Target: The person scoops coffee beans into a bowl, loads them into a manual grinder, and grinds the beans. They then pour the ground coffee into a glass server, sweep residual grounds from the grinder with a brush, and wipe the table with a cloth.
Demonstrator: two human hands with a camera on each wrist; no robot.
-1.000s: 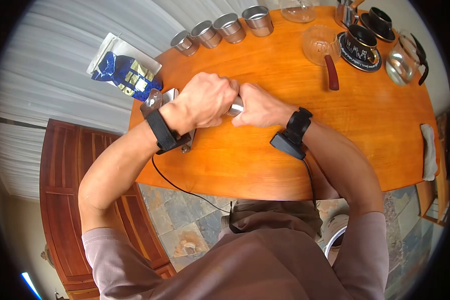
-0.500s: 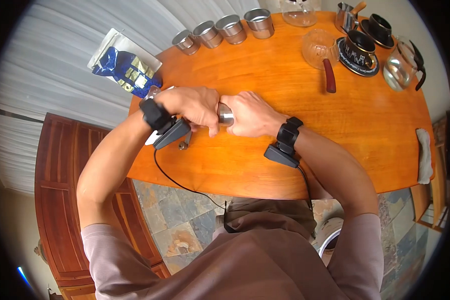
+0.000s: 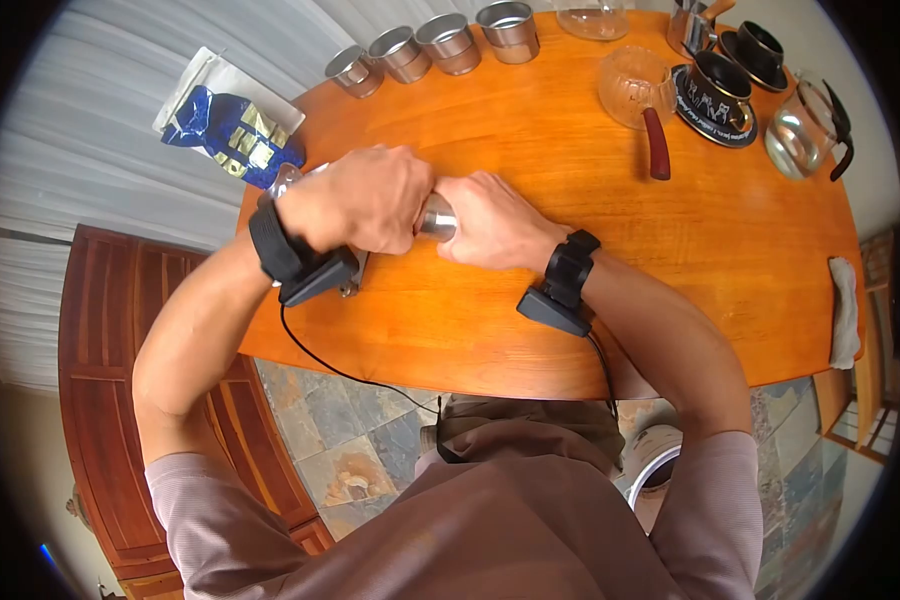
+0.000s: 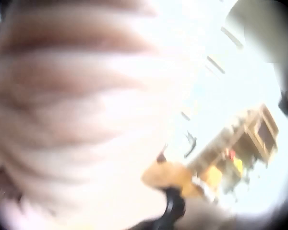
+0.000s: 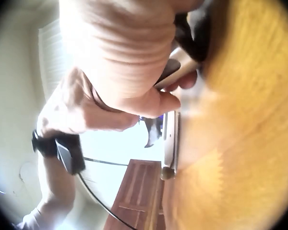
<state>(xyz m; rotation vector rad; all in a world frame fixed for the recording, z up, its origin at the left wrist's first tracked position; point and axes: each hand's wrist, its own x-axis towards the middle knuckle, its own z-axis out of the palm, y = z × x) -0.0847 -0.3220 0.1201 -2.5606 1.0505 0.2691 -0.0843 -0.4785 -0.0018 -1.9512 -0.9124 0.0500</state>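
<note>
Both hands are together over the left half of the table, on one short metal cylinder [image 3: 437, 218]. My left hand [image 3: 360, 198] wraps its left end, knuckles up, and hides most of that end. From the other side my right hand [image 3: 497, 220] grips it, fingers curled round. In the right wrist view, the right hand [image 5: 120, 57] holds a pale metal part [image 5: 182, 67] close over the tabletop, with the left hand [image 5: 67, 110] behind. Blurred skin fills much of the left wrist view. Beneath the left forearm a clear glass piece [image 3: 286, 178] and a flat thin-edged item [image 5: 170, 139] partly show.
A blue and white bag [image 3: 235, 130] stands at the back left. Several steel cups [image 3: 448, 48] line the far edge. A glass pot with a red handle [image 3: 658, 145], a black cup [image 3: 720, 82] and a glass jug [image 3: 802, 135] stand at right; a cloth [image 3: 844, 312] lies at the right edge.
Both hands shift slightly left with the cylinder. The left hand turns back and forth on it: its wrist rolled over half a second ago, and its knuckles are raised again now.
</note>
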